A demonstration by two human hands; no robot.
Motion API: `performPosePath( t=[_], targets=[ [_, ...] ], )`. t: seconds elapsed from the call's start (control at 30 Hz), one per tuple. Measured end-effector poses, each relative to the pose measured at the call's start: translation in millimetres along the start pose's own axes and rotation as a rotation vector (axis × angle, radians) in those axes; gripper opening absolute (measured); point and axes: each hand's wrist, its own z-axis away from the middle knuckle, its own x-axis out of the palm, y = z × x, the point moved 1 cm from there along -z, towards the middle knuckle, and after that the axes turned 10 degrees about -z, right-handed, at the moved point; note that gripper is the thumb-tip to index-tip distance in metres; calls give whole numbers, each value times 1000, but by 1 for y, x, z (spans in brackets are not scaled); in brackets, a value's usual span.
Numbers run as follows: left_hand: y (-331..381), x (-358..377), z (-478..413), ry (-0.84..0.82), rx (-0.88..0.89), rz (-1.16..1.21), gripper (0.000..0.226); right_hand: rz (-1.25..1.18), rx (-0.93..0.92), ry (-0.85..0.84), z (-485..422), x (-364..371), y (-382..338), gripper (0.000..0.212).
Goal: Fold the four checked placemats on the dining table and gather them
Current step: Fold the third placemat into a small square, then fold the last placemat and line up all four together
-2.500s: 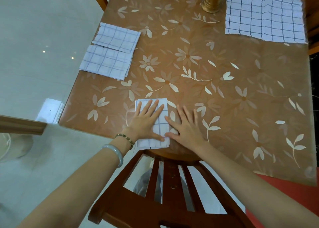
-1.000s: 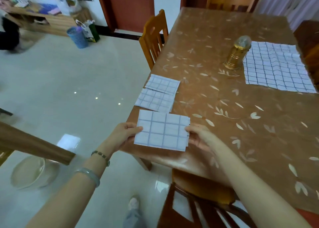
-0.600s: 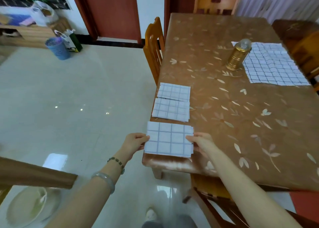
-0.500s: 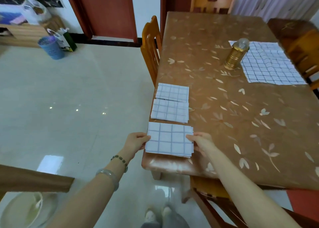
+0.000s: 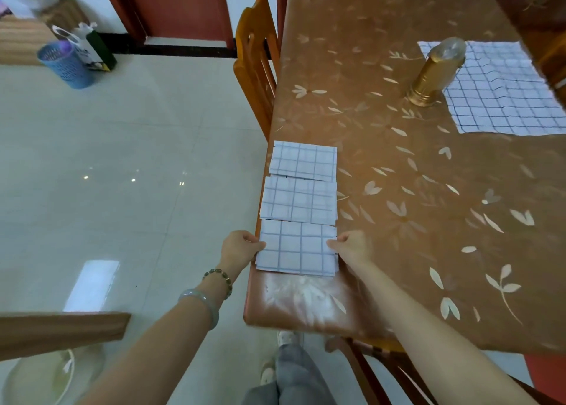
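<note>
Since half a second ago the third folded placemat (image 5: 297,251) has slid forward along the counter (image 5: 428,221) until it touches the two folded placemats (image 5: 298,201) lined along the left edge, with the left hand (image 5: 240,247) and right hand (image 5: 352,247) still on its short sides, fingers (image 5: 258,245) clamped on the cloth. The unfolded placemat (image 5: 502,92) lies far right, its near corner hidden by a gold canister (image 5: 435,74). On the floor, a blue basket (image 5: 66,64) shows something purple inside.

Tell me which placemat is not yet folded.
The large placemat at far right, beside the gold canister, lies spread flat; the other three are folded along the left edge.
</note>
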Motion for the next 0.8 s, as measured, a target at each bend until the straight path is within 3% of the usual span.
performPosePath(
  t=[0.4,0.53,0.63,0.7,0.8],
  targets=[
    [1,7,0,26,56,-224,25,172,-67,-2,-6,2,3,29],
    [0,-3,-1,-24,57,-164,32,67,-74,-26,2,-3,-4,23],
    [9,-23,6,-34,130,-125,56,-94,-144,-154,18,-13,-22,48],
    [26,-41,22,-36,298,-110,66,-176,-181,-287,40,-23,-43,76],
    [58,-72,69,-49,580,-23,67,-259,-311,-342,88,-39,-77,92]
  ],
)
